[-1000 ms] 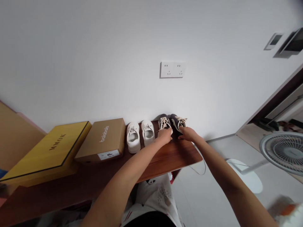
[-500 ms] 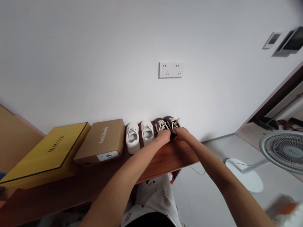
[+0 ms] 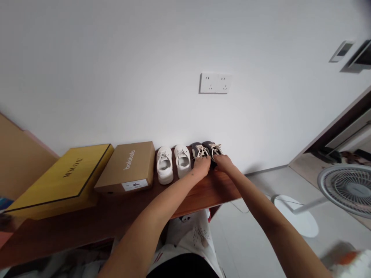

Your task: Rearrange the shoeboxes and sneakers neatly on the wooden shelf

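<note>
Two dark shoes with cream laces stand side by side against the wall on a reddish-brown wooden shelf point(image 3: 197, 199). My left hand point(image 3: 202, 166) is closed on the heel of the left dark shoe point(image 3: 199, 150). Around the heel of the right dark shoe point(image 3: 213, 147) my right hand point(image 3: 223, 162) is closed. Both heels are partly hidden by my fingers. Just left of them sits a pair of white shoes, the left one point(image 3: 165, 166) and the right one point(image 3: 182, 161), toes to the wall.
Left of the shoes lie a brown shoebox point(image 3: 124, 164) and a large yellow box point(image 3: 63, 177). A socket plate point(image 3: 215, 83) is on the wall above. At the right a fan point(image 3: 348, 189) stands on the floor.
The view has shifted slightly. Both hands stay at the dark shoes, and the dark shoes have moved slightly closer to the white pair.
</note>
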Motion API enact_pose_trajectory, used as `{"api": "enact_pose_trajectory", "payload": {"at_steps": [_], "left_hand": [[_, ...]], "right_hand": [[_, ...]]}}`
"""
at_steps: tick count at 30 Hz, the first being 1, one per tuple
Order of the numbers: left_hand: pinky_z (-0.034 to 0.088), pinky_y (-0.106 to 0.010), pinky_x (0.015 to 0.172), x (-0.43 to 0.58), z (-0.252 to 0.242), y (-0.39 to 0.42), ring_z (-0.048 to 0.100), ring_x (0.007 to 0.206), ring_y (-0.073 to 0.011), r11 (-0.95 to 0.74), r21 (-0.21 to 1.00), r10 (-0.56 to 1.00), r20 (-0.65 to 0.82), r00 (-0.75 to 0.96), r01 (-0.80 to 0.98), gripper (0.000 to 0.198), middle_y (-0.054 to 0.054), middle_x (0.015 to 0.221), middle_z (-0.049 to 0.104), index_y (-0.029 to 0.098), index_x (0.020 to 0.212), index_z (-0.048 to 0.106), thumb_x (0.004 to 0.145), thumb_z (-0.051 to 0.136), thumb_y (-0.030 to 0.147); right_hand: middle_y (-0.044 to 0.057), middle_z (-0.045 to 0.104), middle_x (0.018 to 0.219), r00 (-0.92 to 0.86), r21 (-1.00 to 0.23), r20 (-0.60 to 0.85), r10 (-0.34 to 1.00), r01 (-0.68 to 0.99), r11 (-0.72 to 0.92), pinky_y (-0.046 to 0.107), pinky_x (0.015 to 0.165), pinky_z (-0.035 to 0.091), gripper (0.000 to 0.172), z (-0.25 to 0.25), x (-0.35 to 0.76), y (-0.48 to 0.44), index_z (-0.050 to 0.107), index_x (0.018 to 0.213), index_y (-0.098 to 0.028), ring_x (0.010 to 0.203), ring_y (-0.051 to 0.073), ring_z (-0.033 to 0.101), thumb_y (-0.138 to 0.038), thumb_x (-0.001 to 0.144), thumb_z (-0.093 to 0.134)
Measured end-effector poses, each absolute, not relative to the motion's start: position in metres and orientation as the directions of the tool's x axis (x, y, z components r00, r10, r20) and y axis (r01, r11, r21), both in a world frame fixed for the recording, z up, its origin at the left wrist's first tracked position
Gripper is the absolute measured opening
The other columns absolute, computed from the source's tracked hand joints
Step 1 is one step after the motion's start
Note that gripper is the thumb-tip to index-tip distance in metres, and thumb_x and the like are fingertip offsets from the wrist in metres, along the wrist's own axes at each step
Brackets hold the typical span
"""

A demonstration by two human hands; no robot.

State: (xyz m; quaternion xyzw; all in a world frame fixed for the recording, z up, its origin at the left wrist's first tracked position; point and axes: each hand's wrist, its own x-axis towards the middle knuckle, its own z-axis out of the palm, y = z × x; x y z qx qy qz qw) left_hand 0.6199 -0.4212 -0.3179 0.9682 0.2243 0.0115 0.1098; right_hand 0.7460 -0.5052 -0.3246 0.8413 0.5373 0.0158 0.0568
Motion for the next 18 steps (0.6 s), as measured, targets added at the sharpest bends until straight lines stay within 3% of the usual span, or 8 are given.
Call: {"api": "enact_pose_trajectory", "payload": {"at_steps": [3, 5, 8, 10, 12, 14, 16, 18], "left_hand": [[0.043, -0.043, 0.103, 0.593, -0.31, -0.423, 0.056, 0.125, -0.0306, -0.909, 0.206, 0.395, 0.16, 0.904, 0.361, 0.048, -0.019, 0.13, 0.059, 0.016, 0.135, 0.044, 0.09, 0.061, 0.02], [0.044, -0.04, 0.102, 0.563, -0.301, -0.422, 0.058, 0.121, -0.0275, -0.917, 0.242, 0.377, 0.259, 0.889, 0.318, 0.043, -0.016, 0.129, 0.06, 0.017, 0.136, 0.045, 0.094, 0.055, 0.021], [0.047, -0.033, 0.095, 0.502, -0.285, -0.416, 0.063, 0.108, -0.0216, -0.871, 0.395, 0.421, 0.298, 0.857, 0.291, 0.025, -0.01, 0.117, 0.067, 0.02, 0.119, 0.059, 0.096, 0.05, 0.023], [0.048, -0.029, 0.088, 0.453, -0.28, -0.41, 0.066, 0.094, -0.0189, -0.804, 0.51, 0.5, 0.302, 0.812, 0.305, 0.018, -0.006, 0.101, 0.071, 0.021, 0.102, 0.066, 0.096, 0.051, 0.029], [0.048, -0.028, 0.079, 0.401, -0.285, -0.402, 0.065, 0.08, -0.0178, -0.698, 0.627, 0.619, 0.287, 0.731, 0.344, 0.024, -0.004, 0.083, 0.07, 0.02, 0.087, 0.067, 0.094, 0.054, 0.038], [0.048, -0.028, 0.072, 0.35, -0.301, -0.393, 0.063, 0.07, -0.0171, -0.521, 0.766, 0.772, 0.234, 0.591, 0.377, 0.035, -0.003, 0.07, 0.066, 0.019, 0.074, 0.064, 0.091, 0.053, 0.047], [0.048, -0.027, 0.066, 0.301, -0.324, -0.381, 0.06, 0.064, -0.0158, -0.252, 0.908, 0.918, 0.114, 0.381, 0.334, 0.042, -0.002, 0.064, 0.061, 0.018, 0.066, 0.06, 0.089, 0.052, 0.053], [0.049, -0.026, 0.065, 0.257, -0.347, -0.368, 0.058, 0.063, -0.0135, 0.034, 0.986, 0.987, -0.059, 0.151, 0.163, 0.036, -0.001, 0.066, 0.059, 0.018, 0.072, 0.059, 0.084, 0.059, 0.052]], "right_hand": [[0.022, 0.063, 0.125, 0.478, 0.094, 0.087, 0.874, 0.87, -0.485, 0.044, 0.092, 0.047, 0.04, -0.315, 0.736, -0.512, 0.058, 0.117, -0.014, 0.113, 0.035, 0.061, -0.019, 0.08, 0.072], [0.022, 0.062, 0.126, 0.488, -0.02, 0.221, 0.844, 0.868, -0.496, 0.045, 0.093, 0.047, 0.034, -0.308, 0.724, -0.516, 0.058, 0.119, -0.015, 0.114, 0.035, 0.059, -0.021, 0.086, 0.063], [0.017, 0.065, 0.118, 0.432, -0.376, 0.375, 0.82, 0.88, -0.291, 0.042, 0.096, 0.046, 0.027, -0.306, 0.687, -0.516, 0.06, 0.113, -0.017, 0.107, 0.03, 0.06, -0.032, 0.091, 0.056], [0.012, 0.068, 0.107, 0.447, -0.667, 0.391, 0.804, 0.74, -0.086, 0.039, 0.091, 0.049, 0.03, -0.316, 0.646, -0.511, 0.061, 0.109, -0.019, 0.096, 0.026, 0.063, -0.043, 0.091, 0.055], [0.007, 0.068, 0.095, 0.505, -0.898, 0.289, 0.813, 0.437, 0.047, 0.037, 0.083, 0.052, 0.038, -0.335, 0.591, -0.502, 0.061, 0.105, -0.021, 0.084, 0.022, 0.063, -0.055, 0.088, 0.057], [0.004, 0.067, 0.086, 0.512, -0.995, 0.093, 0.854, 0.062, 0.072, 0.034, 0.077, 0.052, 0.046, -0.358, 0.531, -0.488, 0.06, 0.101, -0.022, 0.077, 0.019, 0.062, -0.062, 0.079, 0.065], [0.004, 0.067, 0.089, 0.409, -0.958, -0.152, 0.9, -0.285, -0.032, 0.032, 0.074, 0.054, 0.047, -0.377, 0.476, -0.469, 0.06, 0.1, -0.023, 0.076, 0.017, 0.063, -0.061, 0.074, 0.071], [0.007, 0.067, 0.095, 0.267, -0.845, -0.357, 0.895, -0.5, -0.188, 0.032, 0.078, 0.055, 0.042, -0.389, 0.433, -0.446, 0.059, 0.097, -0.022, 0.082, 0.017, 0.066, -0.059, 0.08, 0.067]]}}
